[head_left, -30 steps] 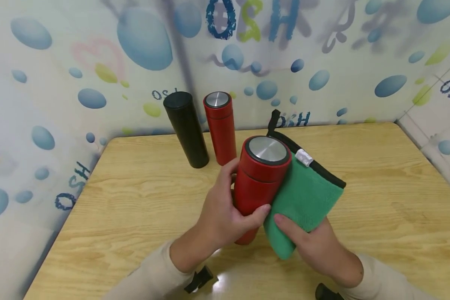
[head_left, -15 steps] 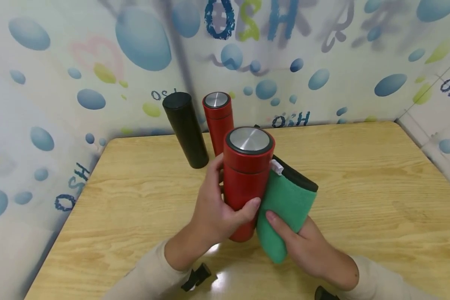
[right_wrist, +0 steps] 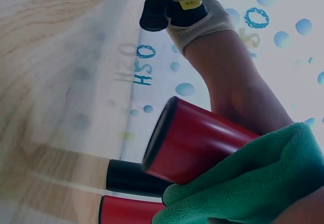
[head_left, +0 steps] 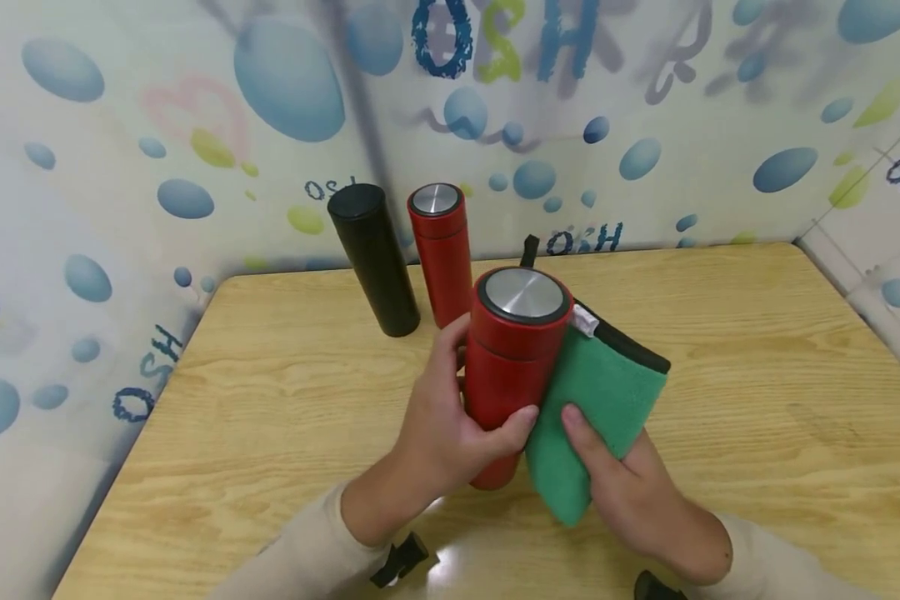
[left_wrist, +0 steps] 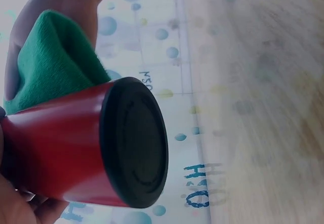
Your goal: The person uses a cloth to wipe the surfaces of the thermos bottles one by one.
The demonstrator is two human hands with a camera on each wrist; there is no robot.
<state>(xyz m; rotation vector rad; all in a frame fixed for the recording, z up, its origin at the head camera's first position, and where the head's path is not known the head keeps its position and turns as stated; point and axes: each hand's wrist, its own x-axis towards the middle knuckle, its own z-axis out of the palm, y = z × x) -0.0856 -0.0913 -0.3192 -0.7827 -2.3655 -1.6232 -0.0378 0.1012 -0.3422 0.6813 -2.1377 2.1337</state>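
Observation:
My left hand (head_left: 438, 429) grips a red thermos (head_left: 508, 379) with a brushed silver lid top, its thumb across the front. The thermos is tilted and held off the table; its black base (left_wrist: 135, 143) shows in the left wrist view. In my right hand (head_left: 641, 504) is a folded green cloth (head_left: 607, 392) with a black edge and a white tag, the thumb lying on top. The cloth (right_wrist: 253, 178) lies against the right side of the thermos (right_wrist: 197, 140). My right fingers are mostly hidden behind the cloth.
A black bottle (head_left: 375, 262) and a second red thermos (head_left: 442, 258) stand side by side at the back of the wooden table (head_left: 270, 392). Behind them rises a patterned wall covering (head_left: 210, 142) with blue spots.
Over the last second, the held thermos and cloth moved left and up, then back right and down. The cloth's black loop went mostly behind the thermos and shows again. Both holds stay the same.

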